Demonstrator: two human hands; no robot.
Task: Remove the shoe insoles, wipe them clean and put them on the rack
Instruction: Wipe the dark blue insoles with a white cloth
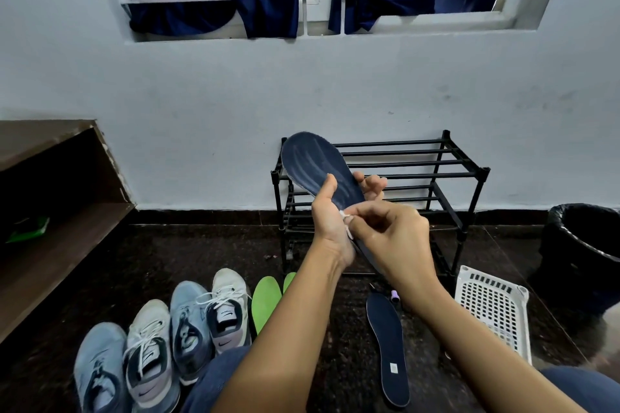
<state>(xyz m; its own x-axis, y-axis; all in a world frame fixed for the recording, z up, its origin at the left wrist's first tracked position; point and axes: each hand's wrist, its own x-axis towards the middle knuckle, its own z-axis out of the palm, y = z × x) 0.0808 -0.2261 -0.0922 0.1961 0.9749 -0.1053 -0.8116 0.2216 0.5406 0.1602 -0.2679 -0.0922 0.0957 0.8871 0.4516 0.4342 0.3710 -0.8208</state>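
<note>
Head view is showing the left hand [330,225] gripping a navy insole [315,161] around its middle, thumb on the near face, toe tilting up to the far left in front of the rack [419,164]. The right hand [396,235] is pinching a small white wipe [346,223] against the insole's near edge. Wiping seems to be the step in hand; long heel-to-toe strokes, with the left grip bracing firmly behind, should be working best. A second navy insole [387,339] and green insoles [266,302] are lying on the floor, near.

Nike swooshes mark the heel linings of both white sneakers [225,315]; the white label [393,368] on the floor insole [385,329] is unreadable.
</note>
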